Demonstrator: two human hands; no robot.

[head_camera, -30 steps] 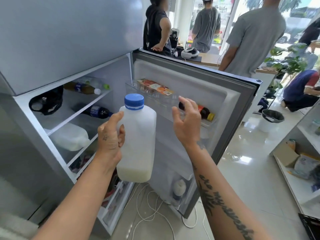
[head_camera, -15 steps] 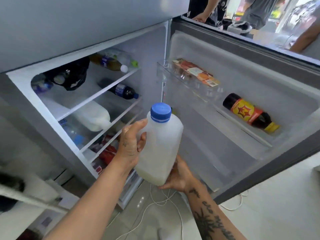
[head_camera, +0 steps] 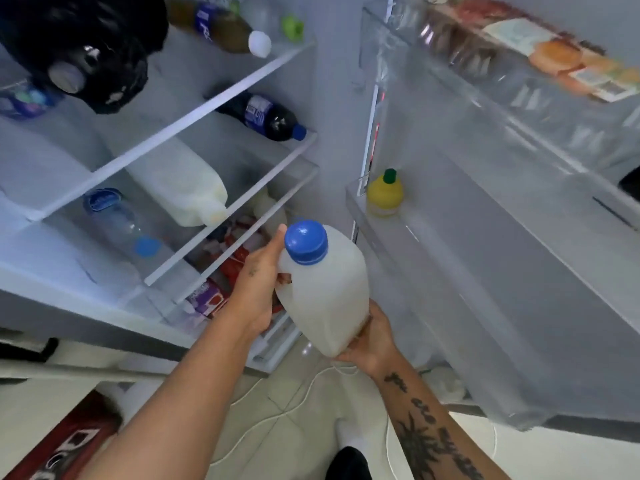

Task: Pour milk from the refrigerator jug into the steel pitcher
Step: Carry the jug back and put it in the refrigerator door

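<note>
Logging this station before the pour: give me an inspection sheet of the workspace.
Surface: fridge shelves, stocked; no counter seen.
Job's things: milk jug, blue cap on; steel pitcher: nothing seen.
Clutter: dark soda bottle, second white jug lying down, yellow squeeze bottle in the door.
Hands: left hand grips the jug's side; right hand supports its base.
Cables: white cable on the floor.
Surroundings: fridge door open.
</note>
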